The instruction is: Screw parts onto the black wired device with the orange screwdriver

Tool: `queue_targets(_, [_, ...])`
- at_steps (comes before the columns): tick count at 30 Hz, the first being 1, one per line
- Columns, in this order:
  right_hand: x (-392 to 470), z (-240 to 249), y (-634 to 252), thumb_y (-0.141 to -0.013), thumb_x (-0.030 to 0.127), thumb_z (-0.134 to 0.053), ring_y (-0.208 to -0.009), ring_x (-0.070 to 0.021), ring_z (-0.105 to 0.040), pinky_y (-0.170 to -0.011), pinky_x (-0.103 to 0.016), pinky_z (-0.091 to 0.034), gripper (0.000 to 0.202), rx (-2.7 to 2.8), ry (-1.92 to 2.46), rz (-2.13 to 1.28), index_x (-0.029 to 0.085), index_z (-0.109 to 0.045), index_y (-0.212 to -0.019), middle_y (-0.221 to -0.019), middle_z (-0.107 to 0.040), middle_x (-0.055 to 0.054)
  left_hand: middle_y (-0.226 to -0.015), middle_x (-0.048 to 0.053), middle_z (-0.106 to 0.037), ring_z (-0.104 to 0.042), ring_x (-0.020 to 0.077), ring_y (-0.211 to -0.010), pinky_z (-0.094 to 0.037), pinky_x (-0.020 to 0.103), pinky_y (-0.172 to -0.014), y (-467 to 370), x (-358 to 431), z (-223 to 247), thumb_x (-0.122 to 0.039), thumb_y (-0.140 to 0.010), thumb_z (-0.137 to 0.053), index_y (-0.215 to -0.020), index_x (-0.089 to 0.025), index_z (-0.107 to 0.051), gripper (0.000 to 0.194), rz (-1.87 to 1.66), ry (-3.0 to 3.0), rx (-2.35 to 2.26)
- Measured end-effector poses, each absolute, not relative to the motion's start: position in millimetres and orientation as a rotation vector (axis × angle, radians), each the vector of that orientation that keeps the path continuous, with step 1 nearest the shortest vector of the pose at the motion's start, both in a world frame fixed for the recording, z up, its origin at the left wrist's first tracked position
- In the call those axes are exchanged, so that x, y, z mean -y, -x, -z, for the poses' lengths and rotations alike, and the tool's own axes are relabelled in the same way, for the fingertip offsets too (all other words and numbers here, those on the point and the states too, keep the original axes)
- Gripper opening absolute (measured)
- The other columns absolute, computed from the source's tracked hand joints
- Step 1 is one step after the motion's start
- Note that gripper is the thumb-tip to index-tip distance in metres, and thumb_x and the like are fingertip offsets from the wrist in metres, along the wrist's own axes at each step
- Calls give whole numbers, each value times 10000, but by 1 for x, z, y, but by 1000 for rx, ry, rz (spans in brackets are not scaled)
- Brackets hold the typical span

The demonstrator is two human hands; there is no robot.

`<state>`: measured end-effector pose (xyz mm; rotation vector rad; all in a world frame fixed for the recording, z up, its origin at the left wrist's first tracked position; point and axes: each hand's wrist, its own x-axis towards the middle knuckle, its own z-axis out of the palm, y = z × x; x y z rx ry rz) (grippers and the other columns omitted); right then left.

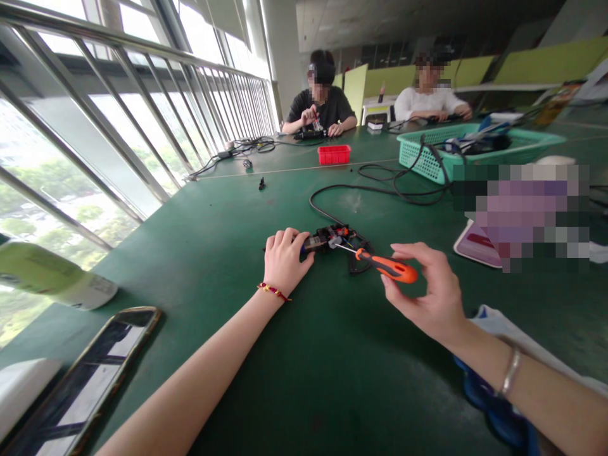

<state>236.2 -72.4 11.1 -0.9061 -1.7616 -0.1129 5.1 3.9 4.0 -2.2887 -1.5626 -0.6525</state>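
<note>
My left hand (287, 258) is closed around one end of a black corded device (311, 243) lying on the green table. The device's other end is opened up, showing small parts and coloured wires, and a black cable (327, 187) runs from it. My right hand (430, 288) holds an orange and black screwdriver (389, 267) loosely between thumb and fingers, with the handle slanting down to the right. The screwdriver's thin shaft points left, its tip at a grey part in the opened section. Whether the tip sits in a screw is too small to tell.
Beyond the device are a red bin (334, 154) and a green basket (475, 152) holding cables. A phone (95, 380) and green bottle (52, 275) lie left; another phone (477, 244) lies right. Two people sit at the far side. Railings (156, 95) run along the left.
</note>
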Motion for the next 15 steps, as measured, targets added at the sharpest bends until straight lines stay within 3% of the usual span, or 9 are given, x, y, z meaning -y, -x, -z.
queue_targets(7, [72,-14,-235,-726,175,-643,-779,-195,-593,-702,-361,-512,298,1844,897,138,230,-548,-1003,-775,-619,-20,-1003,75,-571,-501,246,-956,-392,379,-841,-6,-4,-5,-299,-767,-540,-1069,-201,-585,321,666,2303,1544])
queue_targets(15, [72,-13,-235,-711,138,-643,-837,-201,-588,-740,-370,-509,397,1790,870,131,216,-520,-1081,-879,-604,-50,-1029,67,-588,-511,248,-973,-384,375,-870,-6,-5,-3,-281,-760,-520,-1062,-196,-559,316,650,2318,1533])
